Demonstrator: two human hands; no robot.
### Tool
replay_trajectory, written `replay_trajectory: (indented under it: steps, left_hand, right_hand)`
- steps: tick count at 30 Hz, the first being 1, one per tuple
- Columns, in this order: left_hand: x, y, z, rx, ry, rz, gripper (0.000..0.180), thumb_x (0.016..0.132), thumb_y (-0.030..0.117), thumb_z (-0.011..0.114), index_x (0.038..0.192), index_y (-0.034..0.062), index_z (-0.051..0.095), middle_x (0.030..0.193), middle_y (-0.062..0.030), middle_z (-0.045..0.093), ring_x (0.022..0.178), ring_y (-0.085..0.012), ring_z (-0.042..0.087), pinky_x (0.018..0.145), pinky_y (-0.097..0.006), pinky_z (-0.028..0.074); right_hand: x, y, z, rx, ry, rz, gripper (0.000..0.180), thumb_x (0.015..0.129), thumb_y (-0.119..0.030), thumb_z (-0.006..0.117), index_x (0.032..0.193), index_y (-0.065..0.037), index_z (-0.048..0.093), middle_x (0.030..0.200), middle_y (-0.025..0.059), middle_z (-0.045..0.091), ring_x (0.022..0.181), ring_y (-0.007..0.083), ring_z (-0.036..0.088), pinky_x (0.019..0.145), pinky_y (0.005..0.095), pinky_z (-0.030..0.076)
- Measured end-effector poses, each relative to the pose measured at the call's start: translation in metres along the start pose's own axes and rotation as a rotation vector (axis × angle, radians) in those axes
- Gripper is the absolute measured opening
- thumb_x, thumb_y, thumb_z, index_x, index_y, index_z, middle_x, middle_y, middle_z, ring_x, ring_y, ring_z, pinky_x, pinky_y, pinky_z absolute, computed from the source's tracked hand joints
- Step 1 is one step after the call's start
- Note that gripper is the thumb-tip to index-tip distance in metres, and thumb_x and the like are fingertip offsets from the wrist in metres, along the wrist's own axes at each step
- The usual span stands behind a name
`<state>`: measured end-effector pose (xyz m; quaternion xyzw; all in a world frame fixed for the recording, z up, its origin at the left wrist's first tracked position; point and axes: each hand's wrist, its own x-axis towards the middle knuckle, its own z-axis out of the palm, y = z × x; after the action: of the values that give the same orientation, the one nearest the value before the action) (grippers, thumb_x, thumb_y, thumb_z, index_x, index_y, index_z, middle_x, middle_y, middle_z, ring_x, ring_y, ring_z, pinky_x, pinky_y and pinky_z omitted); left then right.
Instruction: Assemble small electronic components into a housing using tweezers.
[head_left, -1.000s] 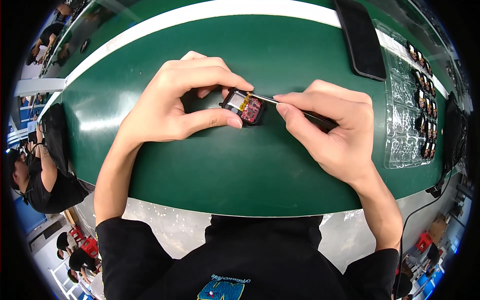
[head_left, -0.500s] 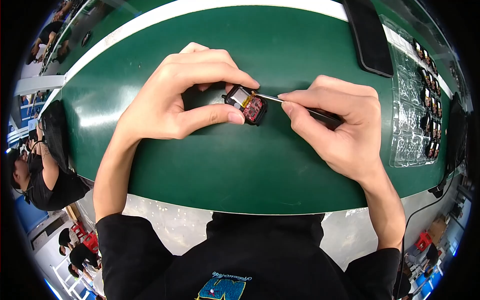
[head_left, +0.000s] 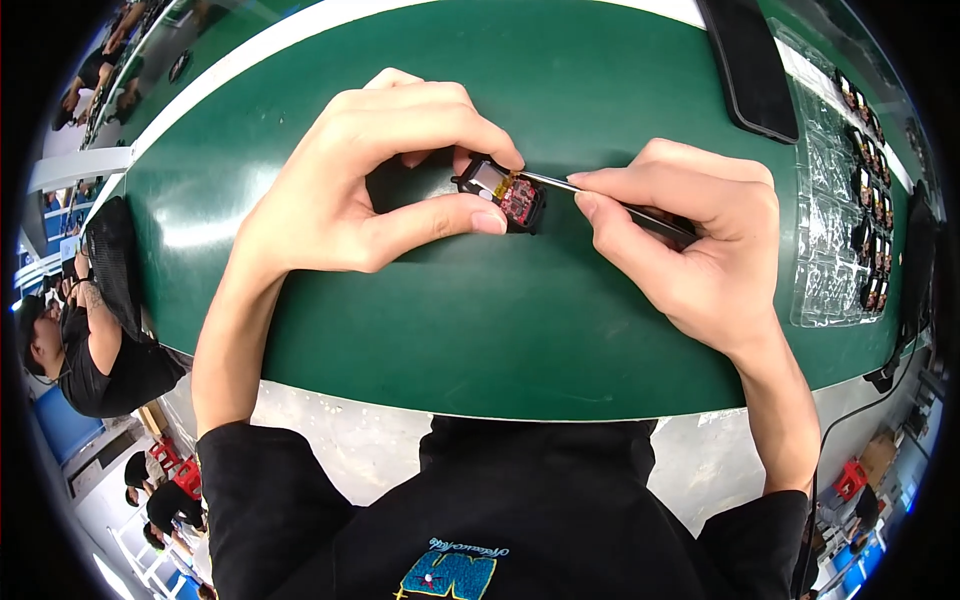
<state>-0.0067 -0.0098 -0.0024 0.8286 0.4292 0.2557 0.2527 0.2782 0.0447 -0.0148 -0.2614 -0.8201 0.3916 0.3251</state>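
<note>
Between the thumb and forefinger of my left hand point(head_left: 385, 175) sits a small black electronic device point(head_left: 519, 201), its case open. Inside it show a silvery battery-like block, a red circuit board and some yellow tape. My right hand point(head_left: 695, 235) grips a pair of tweezers point(head_left: 640, 214) like a pen. Their thin metal tip reaches the upper edge of the device, close to my left fingertip. Whether the tip pinches anything is too small to tell.
Clear plastic trays point(head_left: 835, 240) at the right hold several similar small devices point(head_left: 872, 200). A long black flat object point(head_left: 755, 75) lies at the far right of the green table point(head_left: 500, 340). Another person point(head_left: 110, 340) sits at the left.
The view has shifted slightly. The device appears turned a little in my left hand, and the tweezers' tip stays at its upper edge.
</note>
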Motion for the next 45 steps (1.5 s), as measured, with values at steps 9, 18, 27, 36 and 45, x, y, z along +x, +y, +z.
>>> replay_trajectory:
  steps: [9,18,27,36,45]
  left_hand:
    - [0.001,0.002,0.001,-0.016,0.021,-0.037,0.051,0.071,0.022,0.096,0.117,0.0068,0.08,0.094,-0.0034,0.072,0.077,-0.0177,0.053,0.08,-0.032,0.042]
    - [0.009,0.009,0.005,0.138,0.055,0.051,0.058,0.064,0.025,0.103,0.115,0.0044,0.082,0.089,-0.0031,0.069,0.075,-0.0202,0.055,0.079,-0.037,0.046]
    - [0.017,-0.01,-0.026,-0.157,0.467,-0.18,0.048,0.078,0.01,0.09,0.121,-0.0036,0.075,0.108,-0.006,0.072,0.097,-0.0132,0.066,0.086,-0.027,0.051]
    - [0.244,0.138,0.057,-0.075,-0.158,0.412,0.052,0.077,0.025,0.097,0.119,0.002,0.078,0.099,-0.0079,0.072,0.084,-0.0177,0.064,0.069,-0.031,0.048]
    - [0.32,0.147,0.155,0.132,-0.395,0.637,0.049,0.093,0.04,0.086,0.133,0.0126,0.078,0.116,-0.0099,0.061,0.114,-0.0334,0.064,0.101,-0.047,0.051]
  right_hand:
    - [0.002,-0.001,-0.002,-0.04,0.025,-0.055,0.013,0.086,0.005,0.08,0.098,0.003,0.085,0.065,0.0038,0.063,0.055,0.0081,0.054,0.052,0.0268,0.035]
    - [0.006,0.01,-0.008,0.143,0.223,0.052,0.008,0.083,-0.002,0.08,0.089,0.003,0.081,0.067,0.0096,0.068,0.053,0.0141,0.06,0.053,0.0304,0.043]
    - [0.008,0.018,-0.007,0.199,0.203,0.012,0.015,0.083,-0.006,0.075,0.088,0.007,0.081,0.076,0.0198,0.073,0.066,0.0318,0.072,0.063,0.0408,0.056]
    - [0.003,0.021,-0.008,0.109,-0.031,0.154,0.025,0.096,-0.018,0.071,0.111,0.001,0.076,0.107,0.0201,0.079,0.101,0.0339,0.075,0.087,0.0475,0.057]
    - [-0.003,0.025,-0.008,0.147,0.109,0.016,0.021,0.103,-0.018,0.07,0.117,-0.004,0.073,0.114,0.0171,0.078,0.11,0.034,0.074,0.097,0.0481,0.055]
